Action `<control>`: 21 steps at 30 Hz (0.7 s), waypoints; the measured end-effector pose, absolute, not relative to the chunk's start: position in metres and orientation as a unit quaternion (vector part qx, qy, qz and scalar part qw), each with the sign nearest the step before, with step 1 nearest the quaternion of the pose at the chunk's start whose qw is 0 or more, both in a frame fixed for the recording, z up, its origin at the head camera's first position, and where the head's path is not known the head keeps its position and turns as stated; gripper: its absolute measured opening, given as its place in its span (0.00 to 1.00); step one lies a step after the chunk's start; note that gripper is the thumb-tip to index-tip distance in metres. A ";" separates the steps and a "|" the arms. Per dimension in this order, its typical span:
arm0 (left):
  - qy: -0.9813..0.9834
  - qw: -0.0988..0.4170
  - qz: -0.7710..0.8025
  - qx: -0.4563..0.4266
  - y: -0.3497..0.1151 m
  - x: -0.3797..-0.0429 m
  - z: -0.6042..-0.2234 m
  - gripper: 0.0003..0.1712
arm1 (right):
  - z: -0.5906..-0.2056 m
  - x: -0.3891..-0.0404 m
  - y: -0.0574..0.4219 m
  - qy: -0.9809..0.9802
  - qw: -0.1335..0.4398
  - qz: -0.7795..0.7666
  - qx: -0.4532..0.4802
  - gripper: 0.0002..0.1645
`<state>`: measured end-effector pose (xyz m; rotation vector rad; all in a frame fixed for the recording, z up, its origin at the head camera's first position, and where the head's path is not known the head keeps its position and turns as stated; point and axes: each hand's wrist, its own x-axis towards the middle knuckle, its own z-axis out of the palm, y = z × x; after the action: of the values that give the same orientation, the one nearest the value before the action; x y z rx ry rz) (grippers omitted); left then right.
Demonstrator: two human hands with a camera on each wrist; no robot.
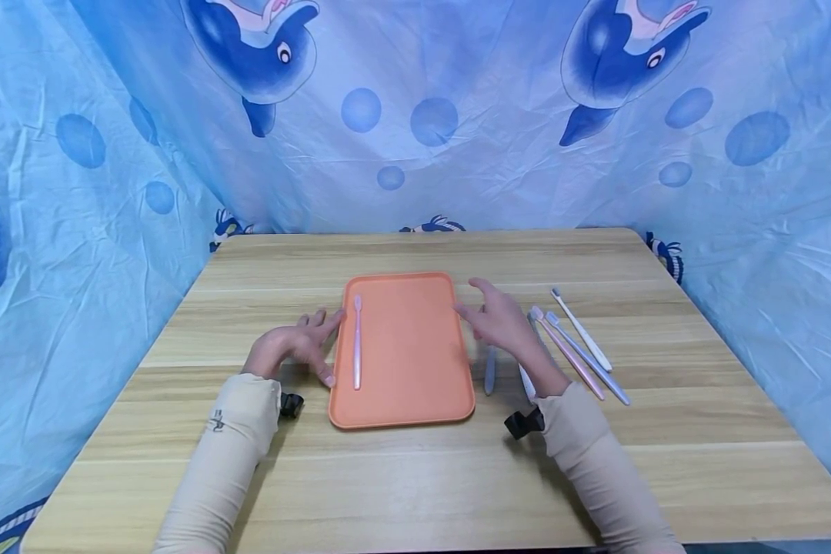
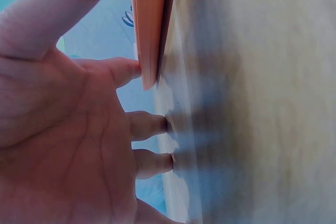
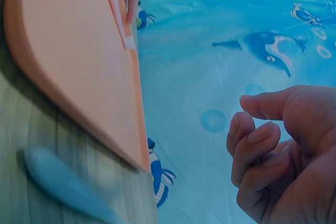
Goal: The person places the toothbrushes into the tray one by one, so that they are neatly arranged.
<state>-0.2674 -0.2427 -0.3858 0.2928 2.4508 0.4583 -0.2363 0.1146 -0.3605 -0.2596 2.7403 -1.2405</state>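
An orange tray (image 1: 415,354) lies on the table, with a pink toothbrush (image 1: 357,346) lengthwise near its left side. My left hand (image 1: 298,342) is at the tray's left edge, thumb and index fingertip against the rim, the other fingers spread. In the left wrist view, those other fingertips reach down to the tabletop. Just off the tray's right edge hovers my right hand (image 1: 502,319), holding nothing; the right wrist view shows its fingers (image 3: 257,135) loosely bent. Below it lies a blue-grey toothbrush (image 1: 490,373), its upper part hidden by the hand.
Right of the right hand, a pink toothbrush (image 1: 573,360), a blue toothbrush (image 1: 592,362) and a white toothbrush (image 1: 585,335) lie slanted on the wooden table (image 1: 402,485). Another white handle (image 1: 527,382) shows beside the right forearm. A blue dolphin-print curtain (image 1: 498,177) surrounds the table's back and sides.
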 end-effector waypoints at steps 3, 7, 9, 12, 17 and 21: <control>0.928 0.310 0.176 0.113 -0.242 -0.267 -0.386 0.86 | -0.361 -0.238 0.124 0.902 0.064 -0.420 -0.078 0.44; 0.927 0.310 0.178 0.114 -0.242 -0.267 -0.385 0.86 | -0.361 -0.239 0.134 0.899 0.062 -0.429 -0.068 0.44; 0.927 0.312 0.178 0.111 -0.243 -0.267 -0.386 0.86 | -0.361 -0.239 0.138 0.900 0.057 -0.428 -0.064 0.44; 0.926 0.313 0.178 0.111 -0.243 -0.268 -0.386 0.86 | -0.362 -0.240 0.145 0.902 0.051 -0.425 -0.065 0.43; 0.926 0.311 0.179 0.112 -0.243 -0.268 -0.387 0.86 | -0.365 -0.242 0.156 0.903 0.036 -0.423 -0.065 0.43; 0.927 0.311 0.179 0.112 -0.243 -0.268 -0.387 0.86 | -0.368 -0.245 0.166 0.903 0.035 -0.424 -0.056 0.43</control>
<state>-0.2679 -0.2429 -0.3871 0.2964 2.4470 0.4727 -0.2445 0.1656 -0.3679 -0.1729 2.7774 -1.3019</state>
